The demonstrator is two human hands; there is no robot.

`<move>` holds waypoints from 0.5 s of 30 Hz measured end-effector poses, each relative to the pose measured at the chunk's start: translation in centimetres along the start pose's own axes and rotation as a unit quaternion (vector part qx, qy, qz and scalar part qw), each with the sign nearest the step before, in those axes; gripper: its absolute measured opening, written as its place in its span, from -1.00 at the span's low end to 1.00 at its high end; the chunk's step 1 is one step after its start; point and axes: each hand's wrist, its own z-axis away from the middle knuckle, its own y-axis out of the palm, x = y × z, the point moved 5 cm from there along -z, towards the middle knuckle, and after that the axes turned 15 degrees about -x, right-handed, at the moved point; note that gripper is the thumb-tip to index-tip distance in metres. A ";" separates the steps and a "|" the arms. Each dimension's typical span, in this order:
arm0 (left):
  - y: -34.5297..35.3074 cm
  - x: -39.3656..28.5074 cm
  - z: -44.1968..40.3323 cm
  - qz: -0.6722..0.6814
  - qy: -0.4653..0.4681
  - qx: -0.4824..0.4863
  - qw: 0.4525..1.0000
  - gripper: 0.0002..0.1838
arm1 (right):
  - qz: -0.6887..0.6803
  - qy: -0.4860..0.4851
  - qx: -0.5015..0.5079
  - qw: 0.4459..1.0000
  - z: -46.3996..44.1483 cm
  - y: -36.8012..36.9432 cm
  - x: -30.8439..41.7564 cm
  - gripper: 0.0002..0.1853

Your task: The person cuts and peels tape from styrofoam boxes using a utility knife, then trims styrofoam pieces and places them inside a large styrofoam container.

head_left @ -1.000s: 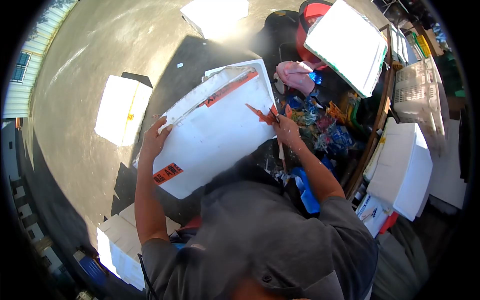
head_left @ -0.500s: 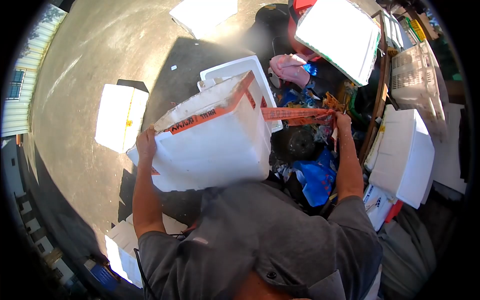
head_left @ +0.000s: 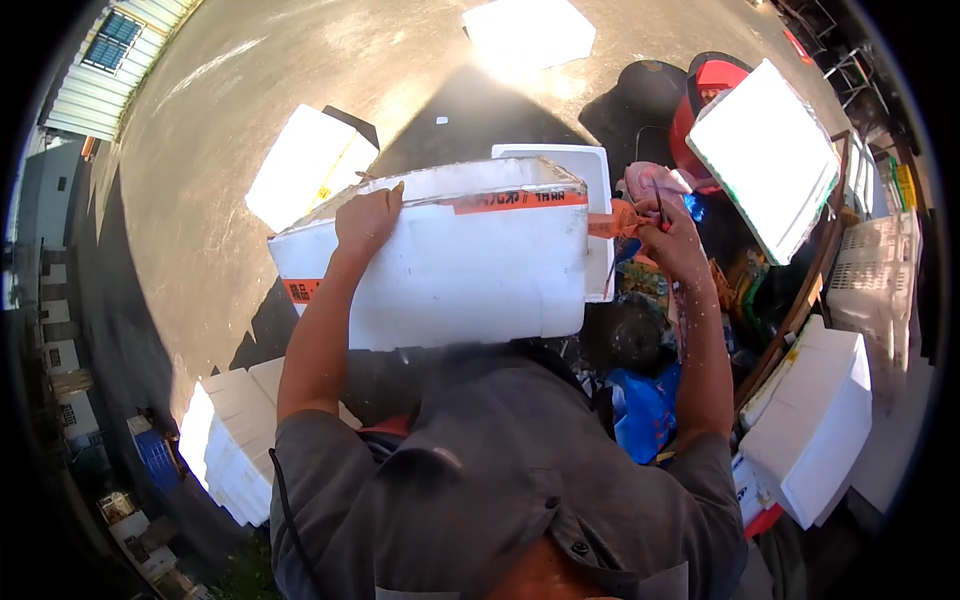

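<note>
A white foam box, its open top facing away from me, is in front of my body. Orange printed tape runs along its upper edge, and a second piece shows at its lower left. My left hand grips the box's rim at the left. At the right end, my right hand is closed on a bunched strip of orange tape that still reaches the box. Something thin and dark with a bit of red sticks out by the right fingers; its kind is unclear. Behind the box lies a white foam lid or tray.
Several more white foam boxes stand around: one left, one far off, one right. A tilted white panel rests near a red tub. Mixed litter with a blue bag lies right; a white crate is beyond.
The taut tape strip has become short and bunched as my right hand came closer to the box. The box has turned more level, and my left hand has shifted along its rim. My view has shifted.
</note>
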 end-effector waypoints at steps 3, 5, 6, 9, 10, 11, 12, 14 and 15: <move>-0.4 -2.8 0.6 0.013 0.042 0.001 0.999 -0.35 | -0.002 -0.003 0.105 0.994 1.3 6.8 4.1 -0.78; -0.9 -4.6 1.1 0.026 0.067 -0.009 0.997 -0.36 | 0.153 -0.154 0.093 0.972 1.5 10.1 6.0 -0.78; -0.8 -5.0 1.3 0.035 0.068 -0.010 0.997 -0.37 | 0.205 -0.210 0.075 0.953 1.5 11.3 6.0 -0.78; -0.7 -6.1 2.1 0.054 0.062 0.020 0.996 -0.39 | 0.322 -0.299 0.083 0.894 1.8 13.5 6.7 -0.74; -1.0 -6.5 2.4 0.056 0.072 0.012 0.996 -0.41 | 0.313 -0.311 0.092 0.893 2.0 13.9 7.2 -0.74; -1.1 -7.0 2.8 0.057 0.083 0.006 0.995 -0.42 | 0.304 -0.322 0.101 0.891 2.2 14.3 7.5 -0.74; -1.1 -7.2 3.3 0.059 0.094 0.000 0.994 -0.43 | 0.294 -0.330 0.110 0.890 2.5 14.7 7.6 -0.74; -1.2 -7.8 4.0 0.058 0.135 -0.033 0.989 -0.46 | 0.328 -0.306 0.164 0.879 2.5 16.3 6.6 -0.74; -1.0 -8.0 4.0 0.057 0.126 -0.019 0.990 -0.47 | 0.345 -0.295 0.190 0.871 2.5 16.9 6.2 -0.74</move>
